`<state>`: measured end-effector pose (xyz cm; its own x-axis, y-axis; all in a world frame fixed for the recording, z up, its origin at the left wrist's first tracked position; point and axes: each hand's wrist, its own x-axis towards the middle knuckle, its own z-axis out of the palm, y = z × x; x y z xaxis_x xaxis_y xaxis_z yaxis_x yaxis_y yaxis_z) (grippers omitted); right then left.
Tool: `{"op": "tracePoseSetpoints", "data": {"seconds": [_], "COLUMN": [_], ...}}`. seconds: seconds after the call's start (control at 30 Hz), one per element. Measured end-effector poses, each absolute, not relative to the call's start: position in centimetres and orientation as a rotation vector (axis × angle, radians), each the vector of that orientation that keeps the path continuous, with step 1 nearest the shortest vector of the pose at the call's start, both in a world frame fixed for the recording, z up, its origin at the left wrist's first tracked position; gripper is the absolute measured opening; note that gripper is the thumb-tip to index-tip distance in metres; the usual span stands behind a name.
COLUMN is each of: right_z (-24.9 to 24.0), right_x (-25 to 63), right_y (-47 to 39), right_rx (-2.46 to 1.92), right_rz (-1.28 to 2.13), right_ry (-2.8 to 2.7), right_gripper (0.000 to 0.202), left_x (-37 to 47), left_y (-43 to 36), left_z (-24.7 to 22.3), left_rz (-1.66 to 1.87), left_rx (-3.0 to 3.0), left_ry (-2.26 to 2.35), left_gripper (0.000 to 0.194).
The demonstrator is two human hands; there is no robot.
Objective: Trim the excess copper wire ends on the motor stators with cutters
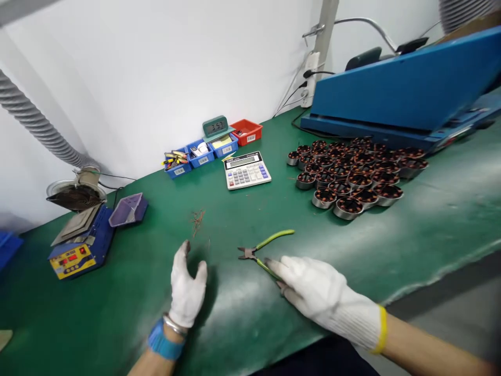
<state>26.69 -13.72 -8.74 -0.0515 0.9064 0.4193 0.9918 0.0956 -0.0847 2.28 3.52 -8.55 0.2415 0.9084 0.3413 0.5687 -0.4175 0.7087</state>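
Note:
Both my hands wear white knit gloves. My right hand (pixel 313 290) rests on the green mat (pixel 430 224), its fingertips touching the lower handle of green-handled wire cutters (pixel 263 245) that lie open on the mat. My left hand (pixel 187 287) hovers over the mat to the left of the cutters, fingers apart and holding nothing. A small tuft of copper wire scraps (pixel 198 219) lies just beyond my left hand.
Several copper-wound motor stators (pixel 348 177) stand grouped at the right. Behind are a calculator (pixel 246 169), blue and red parts bins (pixel 211 151), a small clock (pixel 215 126) and a blue machine (pixel 403 94). A soldering station (pixel 80 245), purple tray (pixel 129 209) and extraction hose (pixel 35 122) sit left.

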Motion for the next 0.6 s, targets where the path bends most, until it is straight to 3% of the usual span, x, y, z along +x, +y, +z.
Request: {"op": "tracePoseSetpoints", "data": {"seconds": [0.23,0.47,0.6], "right_z": [-10.4,-11.8,-12.5], "right_x": [30.2,34.1,33.8], "right_y": [-17.1,-19.9,-19.4], "right_rx": [-1.667,-1.753,-1.808], "right_rz": [-0.179,0.122,0.198], "right_ry": [-1.899,-0.798,-0.811], "right_gripper": [0.042,0.031,0.035], "left_x": [6.4,20.7,28.5], "left_y": [1.6,-1.7,-0.7], "left_z": [-8.8,-6.5,-6.3], "left_rz": [0.823,0.275,0.234], "left_rx": [2.716,2.857,2.968], "left_ry": [1.122,0.629,0.584], "left_gripper": [0.063,0.096,0.096]}}
